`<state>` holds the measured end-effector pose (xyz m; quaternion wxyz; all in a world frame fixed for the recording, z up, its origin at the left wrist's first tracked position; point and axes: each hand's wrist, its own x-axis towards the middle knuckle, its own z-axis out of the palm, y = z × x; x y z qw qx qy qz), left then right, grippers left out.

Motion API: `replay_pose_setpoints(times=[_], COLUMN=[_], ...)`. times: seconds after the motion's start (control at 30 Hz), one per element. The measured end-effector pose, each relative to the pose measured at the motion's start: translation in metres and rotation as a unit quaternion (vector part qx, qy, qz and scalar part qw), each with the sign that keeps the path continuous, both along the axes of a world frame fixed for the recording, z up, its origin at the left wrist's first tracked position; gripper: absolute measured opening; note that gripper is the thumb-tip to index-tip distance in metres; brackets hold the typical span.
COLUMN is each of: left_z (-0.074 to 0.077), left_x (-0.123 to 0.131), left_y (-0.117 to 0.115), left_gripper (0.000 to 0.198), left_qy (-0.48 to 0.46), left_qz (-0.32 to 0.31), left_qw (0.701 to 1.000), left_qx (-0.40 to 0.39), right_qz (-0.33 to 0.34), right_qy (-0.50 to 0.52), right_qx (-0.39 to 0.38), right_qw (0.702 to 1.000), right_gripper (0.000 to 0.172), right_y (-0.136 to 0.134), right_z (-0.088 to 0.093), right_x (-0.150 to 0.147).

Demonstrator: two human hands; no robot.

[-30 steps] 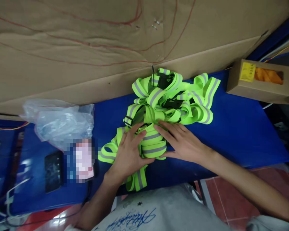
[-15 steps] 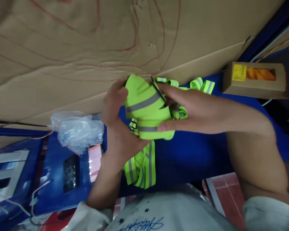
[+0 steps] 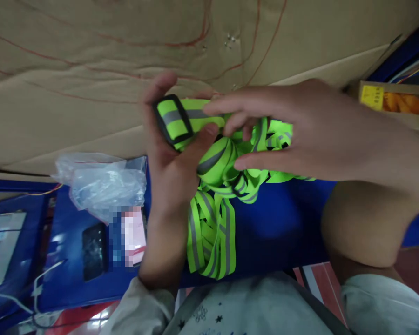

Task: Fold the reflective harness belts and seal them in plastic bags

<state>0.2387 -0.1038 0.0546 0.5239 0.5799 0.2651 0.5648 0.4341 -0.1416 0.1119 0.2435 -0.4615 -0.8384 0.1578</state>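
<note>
Flat fluorescent yellow-green webbing strap with grey stripe (image 3: 199,114), one, raised above the far edge of the blue table (image 3: 279,223); fitted with a black rectangular slide buckle (image 3: 184,116); left hand (image 3: 171,172) clamped on it, thumb in front, fingers behind; right hand (image 3: 321,125) beside it, thumb and fingers apart, contact uncertain; tangled heap of matching straps (image 3: 211,158) below, loose loops reaching toward the table's near edge; handling, as judged: light, limp, hardly fragile, apt to snag; best hold, the flat webbing just beside the stiffer buckle.
</note>
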Motion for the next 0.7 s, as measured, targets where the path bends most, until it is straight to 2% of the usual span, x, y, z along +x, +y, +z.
replay_pose_setpoints(times=[0.13,0.27,0.33,0.4,0.5,0.57,0.6,0.7], left_z=[0.026,0.036,0.037,0.039,0.043,0.043,0.041,0.031], left_x=[-0.008,-0.010,-0.013,-0.018,-0.023,-0.024,-0.025,-0.025], left_y=[-0.003,0.002,0.004,0.003,-0.003,-0.006,-0.006,-0.003], left_gripper=[0.042,0.032,0.033,0.033,0.031,0.036,0.042,0.055], left_qy=[-0.088,-0.133,-0.135,-0.137,-0.091,-0.028,-0.002,0.029], left_qz=[0.017,-0.006,-0.033,-0.060,-0.060,-0.012,0.015,0.054], left_qw=[0.995,0.981,0.978,0.975,0.982,0.990,0.991,0.990], left_qx=[-0.041,-0.142,-0.159,-0.165,-0.156,-0.138,-0.134,-0.128], right_qz=[-0.017,-0.023,-0.020,-0.002,0.113,0.180,0.180,0.093], right_qy=[-0.034,-0.019,0.019,0.050,0.066,0.102,0.131,0.160], right_qx=[-0.020,-0.027,0.002,0.015,-0.066,-0.132,-0.147,-0.124], right_qw=[0.999,0.999,1.000,0.999,0.989,0.969,0.964,0.975], right_gripper=[0.049,0.039,0.046,0.062,0.096,0.108,0.110,0.102], right_y=[0.006,0.006,0.004,0.002,0.000,-0.002,-0.002,0.001], right_z=[-0.003,-0.007,-0.004,0.000,0.001,0.000,0.000,-0.002], right_x=[0.023,0.016,0.006,-0.001,-0.002,0.000,-0.001,-0.008])
